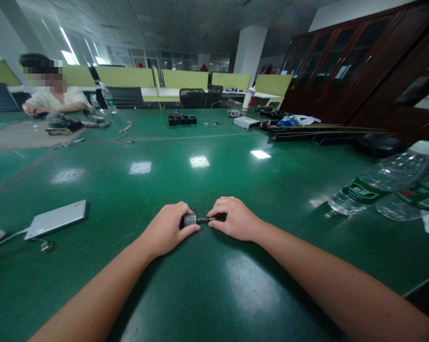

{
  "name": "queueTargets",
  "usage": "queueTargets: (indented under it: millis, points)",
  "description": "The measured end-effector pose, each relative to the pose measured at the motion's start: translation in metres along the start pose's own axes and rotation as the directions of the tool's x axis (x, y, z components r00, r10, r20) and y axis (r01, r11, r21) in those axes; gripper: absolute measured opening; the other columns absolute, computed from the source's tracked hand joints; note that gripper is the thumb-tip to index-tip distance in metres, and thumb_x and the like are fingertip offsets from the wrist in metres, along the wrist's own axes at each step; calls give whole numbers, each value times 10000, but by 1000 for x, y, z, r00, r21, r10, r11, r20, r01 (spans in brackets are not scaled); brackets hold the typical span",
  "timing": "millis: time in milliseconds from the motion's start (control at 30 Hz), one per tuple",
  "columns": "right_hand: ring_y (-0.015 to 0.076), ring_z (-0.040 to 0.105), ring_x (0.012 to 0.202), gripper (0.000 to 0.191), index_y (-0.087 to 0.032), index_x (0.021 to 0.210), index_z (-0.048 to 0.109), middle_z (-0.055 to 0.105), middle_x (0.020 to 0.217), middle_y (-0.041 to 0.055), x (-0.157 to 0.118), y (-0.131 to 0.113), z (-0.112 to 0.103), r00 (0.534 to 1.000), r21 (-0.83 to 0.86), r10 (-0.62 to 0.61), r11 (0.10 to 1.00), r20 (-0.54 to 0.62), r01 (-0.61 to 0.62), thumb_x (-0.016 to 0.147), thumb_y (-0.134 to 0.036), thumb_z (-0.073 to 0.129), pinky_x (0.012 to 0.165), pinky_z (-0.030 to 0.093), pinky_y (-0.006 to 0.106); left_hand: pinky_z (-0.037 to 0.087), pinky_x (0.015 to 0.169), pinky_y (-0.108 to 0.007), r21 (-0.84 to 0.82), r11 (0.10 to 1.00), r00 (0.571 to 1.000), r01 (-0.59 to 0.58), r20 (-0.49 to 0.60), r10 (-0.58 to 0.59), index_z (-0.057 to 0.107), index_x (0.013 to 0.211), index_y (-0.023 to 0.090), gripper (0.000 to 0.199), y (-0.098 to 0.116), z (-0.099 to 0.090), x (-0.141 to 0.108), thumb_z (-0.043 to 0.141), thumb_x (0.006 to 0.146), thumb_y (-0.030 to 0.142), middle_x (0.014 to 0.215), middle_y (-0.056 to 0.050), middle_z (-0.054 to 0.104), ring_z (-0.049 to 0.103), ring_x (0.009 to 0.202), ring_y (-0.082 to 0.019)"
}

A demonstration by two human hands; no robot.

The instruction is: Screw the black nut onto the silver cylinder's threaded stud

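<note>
A small cylindrical piece, with a wide grey-and-black body and a thinner dark shaft, lies sideways between my two hands, low over the green tabletop. My left hand is closed around its thick end, thumb and fingers on either side. From the other side, my right hand pinches the tip of the shaft between thumb and fingers. Both palms hide part of the piece, and its exact kind cannot be made out.
Two water bottles stand at the right. On the left lies a silver flat box with a white cable. Farther back are a black tray, a tan cord and black rails. A person sits at the far left.
</note>
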State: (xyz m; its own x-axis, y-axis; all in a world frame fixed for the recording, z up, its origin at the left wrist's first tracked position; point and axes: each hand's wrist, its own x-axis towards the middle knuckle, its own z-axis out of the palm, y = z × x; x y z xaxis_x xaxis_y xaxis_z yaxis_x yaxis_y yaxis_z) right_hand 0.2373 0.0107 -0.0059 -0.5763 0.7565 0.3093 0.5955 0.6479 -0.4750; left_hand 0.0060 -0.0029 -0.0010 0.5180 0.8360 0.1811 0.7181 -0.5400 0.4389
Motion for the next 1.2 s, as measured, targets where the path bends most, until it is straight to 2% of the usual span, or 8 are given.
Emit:
queueTargets:
  millis: [467,700,1000,1200]
  points:
    - [156,620,761,117,-195,861,775,713,793,31,0,3,-6,997,24,69,997,20,-69,747,-211,754,722,453,275,447,722,-332,-12,1000,1000,13,6,-13,611,944,193,270,0,-2,-1,652,858,446,919,-53,667,612,845,-236]
    - [135,607,679,92,-192,811,779,695,752,17,1,11,-19,966,5,251,968,56,-251,726,-181,747,633,437,251,452,715,-338,-6,1000,1000,24,11,-24,607,950,193,274,1,-3,-1,635,869,452,932,-59,671,617,855,-247]
    - [135,613,732,133,-210,875,779,699,795,15,0,6,-14,984,67,163,983,75,-168,743,-209,762,674,438,252,443,709,-324,-18,1000,1000,17,5,-17,615,943,191,253,0,-3,-1,657,860,426,915,-50,664,611,838,-234]
    - [125,602,714,162,-179,919,762,685,796,22,-1,3,-6,990,117,122,985,63,-129,761,-209,752,679,447,245,436,768,-332,-5,998,998,-57,28,57,640,956,194,243,2,-3,0,590,911,427,901,-42,642,595,846,-213]
